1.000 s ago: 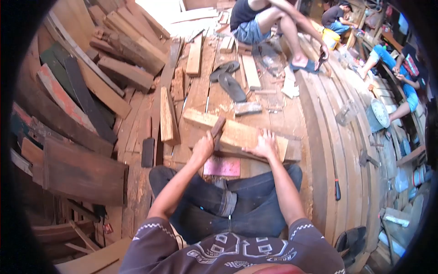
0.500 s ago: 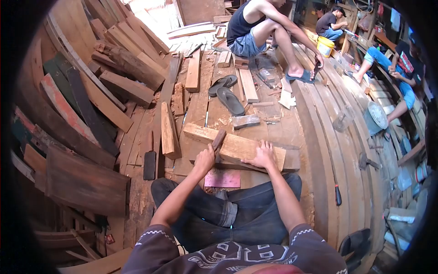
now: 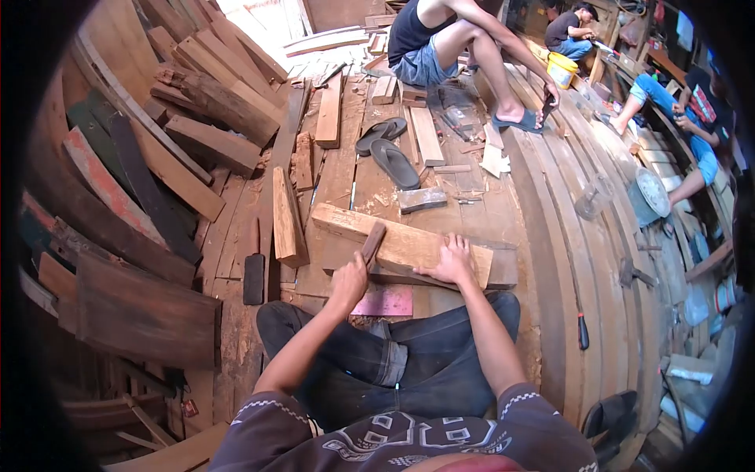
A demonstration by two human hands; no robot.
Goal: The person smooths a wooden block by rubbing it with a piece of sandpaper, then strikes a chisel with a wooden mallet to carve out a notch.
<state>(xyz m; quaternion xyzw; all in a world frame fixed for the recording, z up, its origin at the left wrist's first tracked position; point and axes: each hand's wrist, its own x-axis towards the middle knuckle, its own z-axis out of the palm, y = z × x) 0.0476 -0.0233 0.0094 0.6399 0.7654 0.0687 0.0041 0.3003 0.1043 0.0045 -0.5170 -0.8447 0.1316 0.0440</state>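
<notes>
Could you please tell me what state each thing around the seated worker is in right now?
Plank: lying flat, pinned under one hand.
Left hand: closed around a dark block.
Block: tilted, its far end resting on the plank.
Right hand: open, pressed palm down on the plank.
Sandals: off, lying loose on the floor.
Bucket: upright.

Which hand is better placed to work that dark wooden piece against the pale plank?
Left, probably. The left hand grips the dark wooden piece, which lies on the pale plank. The right hand lies flat on the plank, holding nothing.
</notes>
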